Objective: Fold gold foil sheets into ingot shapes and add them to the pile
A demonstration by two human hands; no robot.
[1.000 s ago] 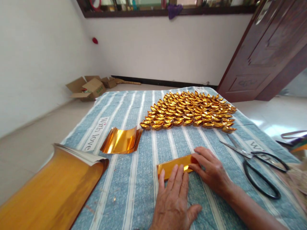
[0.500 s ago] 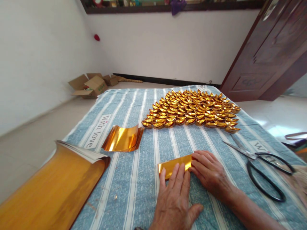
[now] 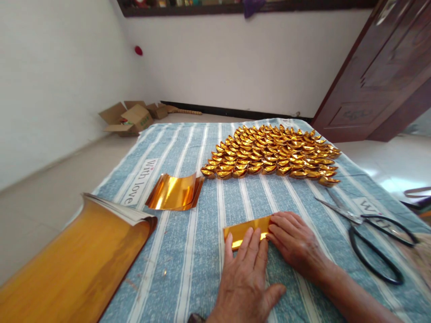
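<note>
**Slippery foil under two flat hands: where the fold could go astray**

The folded gold foil strip (image 3: 247, 228) lies on the blue striped cloth (image 3: 188, 233), close to the person. The left hand (image 3: 245, 278) rests flat and open on its near edge, fingers spread and pressing down rather than gripping. The right hand (image 3: 296, 242) is also flat, its fingertips on the strip's right end. Neither hand is closed around anything.

The foil looks slick and springy, so uneven pressure could let it skid on the cloth and set the crease crooked. A hard rub might wrinkle or tear the thin sheet. The scissors (image 3: 373, 233) lie just beside the right forearm, blades toward the strip, and a careless sweep of that arm could catch them. The rows of finished gold ingots (image 3: 269, 154) sit beyond the strip, well apart. The curled foil sheets (image 3: 173, 193) and the large foil stack (image 3: 74, 264) lie to the left, where a tug on the cloth could disturb them
</note>
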